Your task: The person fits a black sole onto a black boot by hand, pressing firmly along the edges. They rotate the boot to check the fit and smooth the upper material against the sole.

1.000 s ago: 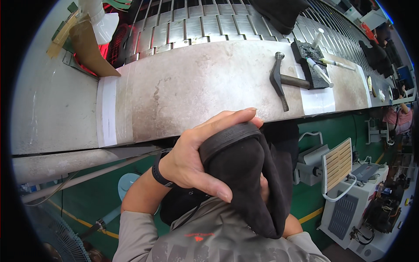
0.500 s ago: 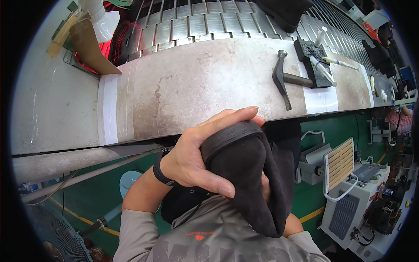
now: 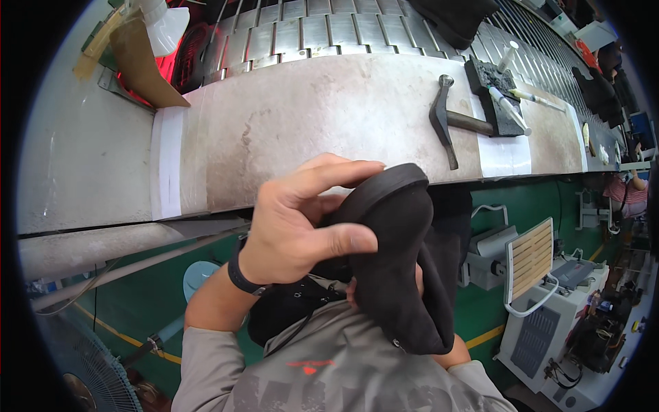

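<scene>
A black suede-looking boot (image 3: 391,281) is held in front of my body, just off the bench's front edge. Its dark sole faces up and away from me, and the shaft hangs down to the right. My left hand (image 3: 285,226) grips the sole end, thumb pressed on the upper and fingers along the sole edge. Of my right hand (image 3: 419,278) only bits of fingers show on either side of the boot; the boot hides the rest, but it appears to support the boot from behind.
On the bench (image 3: 302,123) lies a hammer (image 3: 441,120), its handle against a black foam block (image 3: 498,103) bearing syringes (image 3: 506,110). Beyond runs a metal slat conveyor (image 3: 343,31) with another dark boot (image 3: 460,17). A cardboard flap (image 3: 141,65) stands left; a fan (image 3: 86,371) stands lower left.
The boot has tilted and its sole end has moved up and right, toward the bench. My left hand has shifted left along it, with its fingers now more bent.
</scene>
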`<action>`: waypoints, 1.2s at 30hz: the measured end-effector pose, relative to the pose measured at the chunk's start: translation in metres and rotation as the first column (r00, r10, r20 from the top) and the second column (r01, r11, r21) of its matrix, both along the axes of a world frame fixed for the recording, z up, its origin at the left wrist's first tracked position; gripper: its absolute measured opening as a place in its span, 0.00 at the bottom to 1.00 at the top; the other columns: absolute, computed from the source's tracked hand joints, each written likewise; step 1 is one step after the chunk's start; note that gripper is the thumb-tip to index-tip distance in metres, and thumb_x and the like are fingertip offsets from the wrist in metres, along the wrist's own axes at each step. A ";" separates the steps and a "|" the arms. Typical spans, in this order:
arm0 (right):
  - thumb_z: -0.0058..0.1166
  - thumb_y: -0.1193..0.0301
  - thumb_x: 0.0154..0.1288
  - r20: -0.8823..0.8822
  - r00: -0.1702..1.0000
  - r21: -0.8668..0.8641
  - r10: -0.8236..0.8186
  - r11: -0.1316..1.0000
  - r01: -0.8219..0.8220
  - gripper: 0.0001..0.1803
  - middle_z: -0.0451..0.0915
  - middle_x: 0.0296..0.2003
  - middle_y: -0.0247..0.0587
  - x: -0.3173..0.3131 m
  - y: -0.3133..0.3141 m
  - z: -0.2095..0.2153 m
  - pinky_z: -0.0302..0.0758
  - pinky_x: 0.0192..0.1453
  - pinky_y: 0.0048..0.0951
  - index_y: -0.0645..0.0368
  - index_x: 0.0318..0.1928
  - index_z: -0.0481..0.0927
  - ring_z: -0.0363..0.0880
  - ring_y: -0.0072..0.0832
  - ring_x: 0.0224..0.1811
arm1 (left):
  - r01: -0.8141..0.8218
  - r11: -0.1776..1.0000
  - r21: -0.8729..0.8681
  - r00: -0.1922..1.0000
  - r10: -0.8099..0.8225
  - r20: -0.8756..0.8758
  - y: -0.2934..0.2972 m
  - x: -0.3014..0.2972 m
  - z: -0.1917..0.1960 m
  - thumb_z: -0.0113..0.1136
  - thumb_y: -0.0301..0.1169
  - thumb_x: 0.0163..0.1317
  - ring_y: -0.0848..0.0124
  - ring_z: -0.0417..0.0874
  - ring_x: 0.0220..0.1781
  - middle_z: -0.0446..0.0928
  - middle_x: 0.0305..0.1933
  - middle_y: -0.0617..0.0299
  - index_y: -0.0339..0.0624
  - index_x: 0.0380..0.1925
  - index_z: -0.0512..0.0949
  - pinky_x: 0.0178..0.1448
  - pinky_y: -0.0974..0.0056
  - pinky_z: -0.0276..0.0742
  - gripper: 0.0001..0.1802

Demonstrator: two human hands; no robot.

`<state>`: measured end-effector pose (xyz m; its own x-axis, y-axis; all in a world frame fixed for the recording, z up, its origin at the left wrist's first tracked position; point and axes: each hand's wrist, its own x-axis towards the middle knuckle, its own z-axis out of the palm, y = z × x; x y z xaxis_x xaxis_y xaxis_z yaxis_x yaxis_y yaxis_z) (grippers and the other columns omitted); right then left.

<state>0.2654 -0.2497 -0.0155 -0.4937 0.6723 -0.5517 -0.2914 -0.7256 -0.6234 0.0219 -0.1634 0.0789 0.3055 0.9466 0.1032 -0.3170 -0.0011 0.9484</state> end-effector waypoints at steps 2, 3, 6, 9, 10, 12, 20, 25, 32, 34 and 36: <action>0.59 0.63 0.83 0.022 1.000 0.012 0.016 1.000 -0.016 0.26 0.84 0.52 0.71 0.002 0.000 0.001 0.86 0.61 0.54 0.75 0.66 0.74 0.87 0.55 0.57 | -0.023 0.999 0.049 1.000 0.023 0.001 -0.003 -0.001 0.003 0.80 0.24 0.64 0.62 0.86 0.64 0.83 0.64 0.45 0.24 0.65 0.81 0.66 0.60 0.87 0.31; 0.58 0.63 0.83 0.037 0.999 0.011 0.014 1.000 -0.014 0.25 0.84 0.50 0.70 0.000 0.001 0.003 0.86 0.58 0.54 0.75 0.65 0.75 0.87 0.55 0.54 | -0.029 0.998 0.062 0.997 0.034 -0.070 -0.001 -0.002 0.005 0.77 0.22 0.67 0.65 0.88 0.61 0.86 0.61 0.47 0.25 0.64 0.82 0.65 0.61 0.88 0.27; 0.55 0.64 0.85 0.117 0.993 0.027 -0.012 1.000 0.009 0.22 0.84 0.44 0.69 -0.010 -0.002 0.011 0.89 0.50 0.54 0.75 0.61 0.75 0.88 0.56 0.47 | -0.038 0.999 0.032 0.992 0.042 -0.122 0.000 0.001 0.011 0.74 0.21 0.70 0.68 0.91 0.56 0.89 0.57 0.48 0.25 0.63 0.83 0.63 0.63 0.89 0.23; 0.52 0.65 0.86 0.251 0.965 0.085 -0.079 0.995 0.059 0.20 0.85 0.38 0.68 -0.020 -0.003 0.018 0.91 0.42 0.53 0.75 0.57 0.76 0.89 0.58 0.39 | -0.041 0.999 -0.024 0.992 0.038 -0.117 0.000 0.003 0.014 0.73 0.22 0.71 0.69 0.91 0.56 0.90 0.56 0.49 0.24 0.62 0.83 0.63 0.64 0.89 0.22; 0.51 0.66 0.87 0.280 0.955 0.101 -0.101 0.992 0.075 0.19 0.85 0.36 0.67 -0.022 -0.002 0.019 0.92 0.39 0.53 0.75 0.56 0.76 0.90 0.58 0.36 | -0.044 0.998 -0.038 0.991 0.039 -0.130 0.000 0.004 0.014 0.72 0.22 0.72 0.69 0.91 0.56 0.90 0.56 0.49 0.24 0.62 0.83 0.63 0.64 0.88 0.21; 0.55 0.63 0.85 0.200 0.978 0.034 -0.055 0.998 0.050 0.24 0.86 0.43 0.54 -0.012 -0.004 0.015 0.90 0.47 0.42 0.68 0.68 0.70 0.89 0.42 0.42 | -0.027 0.998 -0.050 0.986 0.019 -0.167 -0.001 0.001 0.017 0.72 0.21 0.72 0.68 0.90 0.57 0.90 0.57 0.48 0.23 0.64 0.82 0.65 0.63 0.87 0.23; 0.60 0.62 0.84 0.077 0.997 -0.009 0.012 1.000 -0.011 0.36 0.84 0.58 0.44 -0.010 -0.005 0.010 0.84 0.63 0.33 0.62 0.82 0.62 0.85 0.29 0.57 | -0.097 0.995 0.037 0.949 0.103 -0.299 -0.011 0.012 0.013 0.70 0.22 0.74 0.67 0.90 0.57 0.89 0.57 0.47 0.23 0.67 0.80 0.65 0.62 0.86 0.24; 0.60 0.62 0.83 0.205 0.978 0.103 0.039 0.993 -0.061 0.38 0.81 0.64 0.46 -0.014 -0.004 0.018 0.81 0.69 0.35 0.63 0.83 0.60 0.82 0.31 0.64 | -0.239 0.874 0.422 0.736 0.447 -0.508 -0.017 0.020 -0.001 0.72 0.27 0.72 0.59 0.96 0.44 0.91 0.47 0.40 0.30 0.64 0.83 0.49 0.62 0.89 0.23; 0.60 0.63 0.83 0.345 0.936 0.279 -0.071 0.960 -0.030 0.36 0.80 0.64 0.48 -0.014 0.005 0.029 0.81 0.68 0.38 0.64 0.81 0.61 0.82 0.33 0.64 | -0.212 0.917 0.338 0.746 0.375 -0.550 -0.008 0.011 0.007 0.64 0.36 0.81 0.68 0.93 0.41 0.91 0.42 0.45 0.30 0.64 0.83 0.48 0.63 0.85 0.22; 0.60 0.64 0.83 0.326 0.940 0.294 -0.105 0.956 0.004 0.34 0.81 0.62 0.48 -0.014 0.008 0.030 0.81 0.66 0.38 0.64 0.79 0.62 0.82 0.34 0.62 | -0.102 0.991 0.081 0.869 0.128 -0.479 0.010 0.004 0.017 0.36 0.54 0.90 0.65 0.90 0.55 0.89 0.56 0.46 0.21 0.68 0.77 0.62 0.62 0.84 0.40; 0.60 0.64 0.83 0.293 0.949 0.301 -0.112 0.953 0.020 0.33 0.81 0.60 0.48 -0.013 0.011 0.031 0.82 0.64 0.39 0.64 0.77 0.64 0.83 0.35 0.60 | 0.038 0.996 -0.081 0.951 -0.061 -0.304 0.017 0.008 0.012 0.35 0.53 0.90 0.62 0.89 0.60 0.88 0.59 0.43 0.19 0.68 0.77 0.69 0.60 0.82 0.40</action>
